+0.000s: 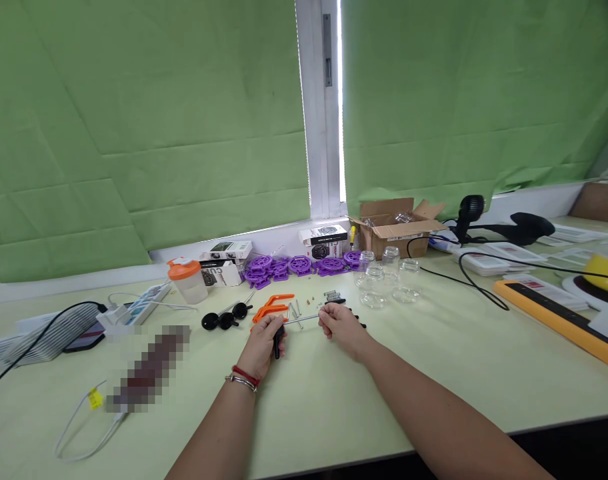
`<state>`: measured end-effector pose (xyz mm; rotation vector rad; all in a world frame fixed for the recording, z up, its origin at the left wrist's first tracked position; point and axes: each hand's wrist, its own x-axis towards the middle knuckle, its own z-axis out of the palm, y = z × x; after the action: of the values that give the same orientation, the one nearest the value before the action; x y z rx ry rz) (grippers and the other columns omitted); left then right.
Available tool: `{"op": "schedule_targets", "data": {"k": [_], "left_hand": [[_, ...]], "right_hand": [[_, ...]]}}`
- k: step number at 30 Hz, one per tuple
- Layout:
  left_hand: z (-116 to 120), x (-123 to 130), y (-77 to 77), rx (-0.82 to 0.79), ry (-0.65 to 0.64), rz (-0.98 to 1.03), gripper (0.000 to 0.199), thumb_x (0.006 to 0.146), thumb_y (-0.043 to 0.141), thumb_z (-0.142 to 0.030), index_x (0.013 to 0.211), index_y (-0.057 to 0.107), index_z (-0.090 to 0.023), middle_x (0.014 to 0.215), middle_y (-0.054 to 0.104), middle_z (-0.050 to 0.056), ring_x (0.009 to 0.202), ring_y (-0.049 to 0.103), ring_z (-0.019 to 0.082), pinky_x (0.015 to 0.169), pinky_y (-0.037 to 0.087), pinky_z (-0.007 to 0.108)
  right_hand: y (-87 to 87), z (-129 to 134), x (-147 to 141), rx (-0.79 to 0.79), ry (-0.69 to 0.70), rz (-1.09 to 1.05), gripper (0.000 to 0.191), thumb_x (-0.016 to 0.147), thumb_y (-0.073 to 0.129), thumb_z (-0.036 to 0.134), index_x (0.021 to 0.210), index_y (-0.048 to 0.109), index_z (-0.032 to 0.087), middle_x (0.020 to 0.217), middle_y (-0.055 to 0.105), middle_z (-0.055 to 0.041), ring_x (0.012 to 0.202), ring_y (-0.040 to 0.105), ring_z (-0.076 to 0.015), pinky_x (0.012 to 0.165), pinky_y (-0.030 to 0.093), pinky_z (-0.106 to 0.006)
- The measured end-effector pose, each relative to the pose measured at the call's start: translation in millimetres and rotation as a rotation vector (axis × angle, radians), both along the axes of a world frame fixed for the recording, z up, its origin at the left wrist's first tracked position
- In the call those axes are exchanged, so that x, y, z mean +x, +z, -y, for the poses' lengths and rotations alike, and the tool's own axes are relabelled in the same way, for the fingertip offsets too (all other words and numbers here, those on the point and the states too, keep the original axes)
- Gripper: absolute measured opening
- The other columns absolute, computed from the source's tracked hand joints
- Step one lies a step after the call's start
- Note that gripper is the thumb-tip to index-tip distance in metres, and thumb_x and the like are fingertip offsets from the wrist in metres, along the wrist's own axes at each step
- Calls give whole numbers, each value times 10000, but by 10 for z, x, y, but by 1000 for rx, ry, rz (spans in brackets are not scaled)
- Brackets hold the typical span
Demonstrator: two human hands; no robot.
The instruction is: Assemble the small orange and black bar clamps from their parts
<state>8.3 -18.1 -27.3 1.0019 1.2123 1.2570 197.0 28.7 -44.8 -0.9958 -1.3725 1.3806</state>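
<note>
We see both bare hands meeting near the middle of the worktop (329, 407), the left forearm rising from the bottom edge and the right one slanting in from the lower right corner. The left hand (261, 343) (its wrist wears a red cord (246, 375) and a metal bangle (241, 381)) has its fingers curled and clamped on a black handle (277, 344), which points down towards us. A thin metal rod (303, 320) runs across the gap between the hands, and the fingers of the right hand (345, 331) are pinched together on its far end. Just beyond the left hand lie orange pieces (275, 301), with black knobs (226, 317) to their left; loose pins (294, 309) lie behind the rod, and springs (333, 295) farther back. Small black parts (363, 326) are partly hidden by the right hand. Behind these, purple wheels (300, 265) line the back, while glass jars (375, 283) and an open carton (397, 233) stand to the right, apart from the hands.
</note>
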Motion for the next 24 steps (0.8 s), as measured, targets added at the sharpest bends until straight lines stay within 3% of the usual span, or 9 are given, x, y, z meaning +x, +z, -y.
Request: {"op": "schedule_targets", "data": {"k": [24], "left_hand": [[-16,11,-6,-8,1,-35,334,687,604,-494,745,488,-185,628,521,-22,405,442,69,356,346,213]], "right_hand": [[89,41,4,2,44,242,345,853,389,410,599,443,183,431,420,36,399,372,-81,439,309,-218]]}}
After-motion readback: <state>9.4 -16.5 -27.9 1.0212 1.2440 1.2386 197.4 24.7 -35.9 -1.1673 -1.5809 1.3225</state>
